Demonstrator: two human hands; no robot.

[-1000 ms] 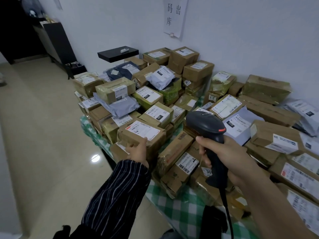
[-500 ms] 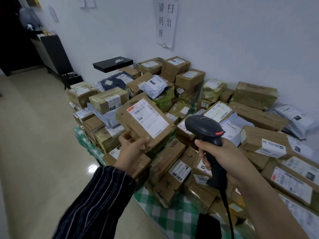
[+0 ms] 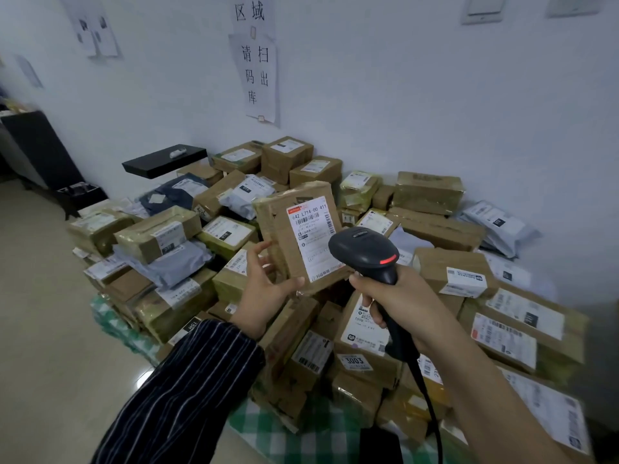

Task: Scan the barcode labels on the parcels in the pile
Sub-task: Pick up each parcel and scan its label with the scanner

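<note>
Partly behind scanner [image 3: 363, 252] — label [image 3: 308, 232] on parcel [image 3: 274, 229]

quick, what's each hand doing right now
Left hand: grips a cardboard parcel, label side facing the camera.
Right hand: grips the barcode scanner by its handle.

A white wall [image 3: 435, 95] carries a paper notice [image 3: 256, 75] with large Chinese characters, smaller sheets [image 3: 95, 31] to its left and two pale switch plates [image 3: 482, 8] at upper right. A black shelf [image 3: 150, 164] holds a small white object [image 3: 177, 152]. A green-checked cloth [image 3: 301, 433] shows near the bottom edge. A dark cabinet [image 3: 40, 145] stands on the pale floor [image 3: 43, 329].
</note>
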